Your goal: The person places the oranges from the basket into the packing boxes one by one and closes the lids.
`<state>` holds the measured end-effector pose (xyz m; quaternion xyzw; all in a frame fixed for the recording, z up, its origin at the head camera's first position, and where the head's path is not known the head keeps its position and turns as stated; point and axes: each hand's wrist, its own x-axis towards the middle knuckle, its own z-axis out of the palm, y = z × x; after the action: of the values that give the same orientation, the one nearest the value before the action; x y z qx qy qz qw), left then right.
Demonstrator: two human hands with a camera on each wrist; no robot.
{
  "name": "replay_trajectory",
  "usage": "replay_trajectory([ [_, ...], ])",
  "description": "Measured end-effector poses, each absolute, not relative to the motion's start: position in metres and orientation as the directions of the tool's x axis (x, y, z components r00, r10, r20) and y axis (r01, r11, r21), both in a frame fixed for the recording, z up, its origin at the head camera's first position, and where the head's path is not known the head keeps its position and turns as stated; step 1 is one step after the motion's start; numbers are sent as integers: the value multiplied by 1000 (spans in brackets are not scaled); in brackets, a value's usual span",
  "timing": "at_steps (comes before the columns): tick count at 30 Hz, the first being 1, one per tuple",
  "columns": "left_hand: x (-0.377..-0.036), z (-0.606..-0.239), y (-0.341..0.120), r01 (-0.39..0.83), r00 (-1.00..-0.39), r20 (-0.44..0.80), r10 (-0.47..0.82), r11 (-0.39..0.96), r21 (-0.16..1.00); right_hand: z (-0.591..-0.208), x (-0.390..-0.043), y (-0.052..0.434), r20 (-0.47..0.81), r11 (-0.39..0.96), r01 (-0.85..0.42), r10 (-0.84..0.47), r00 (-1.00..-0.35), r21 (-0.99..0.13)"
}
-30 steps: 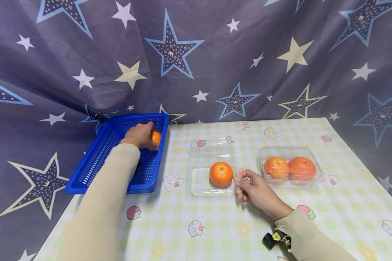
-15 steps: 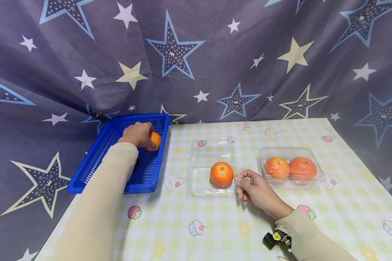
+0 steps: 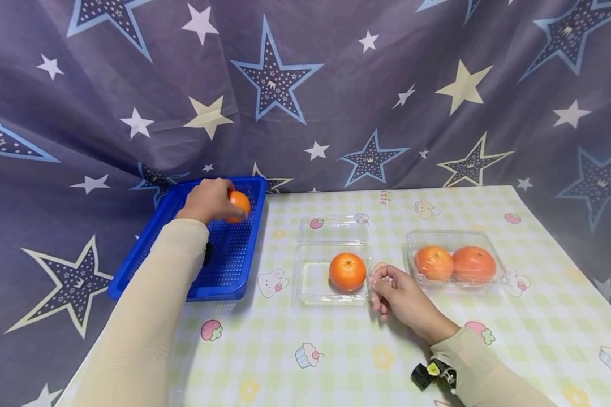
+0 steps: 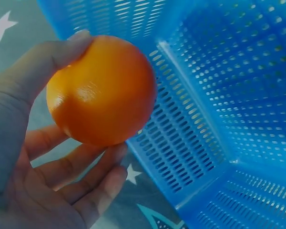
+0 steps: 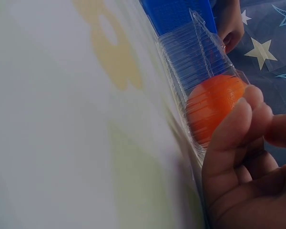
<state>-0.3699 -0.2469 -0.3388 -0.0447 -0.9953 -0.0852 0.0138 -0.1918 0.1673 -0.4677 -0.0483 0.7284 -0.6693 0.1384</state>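
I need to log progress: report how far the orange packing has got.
Done: the right clear box is shut with two oranges inside. In hand: the left hand holds an orange over the blue basket; the right hand touches the open box, which holds one orange. Left: its second orange and closing the lid.

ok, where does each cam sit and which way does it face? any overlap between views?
Head: looks forward and down at the checked table; both sleeved arms show.
Left wrist: at the left hand, which grips a glossy round orange above the blue perforated plastic basket.
Right wrist: low along the table at the open clear plastic clamshell box; right hand at its edge.
Shared: head and left wrist show the held orange; head and right wrist the box.
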Motion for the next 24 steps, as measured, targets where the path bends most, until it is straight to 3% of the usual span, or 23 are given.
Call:
replay_trajectory([
  [14, -354, -317, -247, 121, -986, 142, 85, 956, 267, -468, -193, 168, -135, 91, 115, -270, -953, -989],
  [24, -336, -311, -246, 185, -958, 262, 116, 949, 257, -468, -193, 169, -148, 99, 126, -258, -955, -987],
])
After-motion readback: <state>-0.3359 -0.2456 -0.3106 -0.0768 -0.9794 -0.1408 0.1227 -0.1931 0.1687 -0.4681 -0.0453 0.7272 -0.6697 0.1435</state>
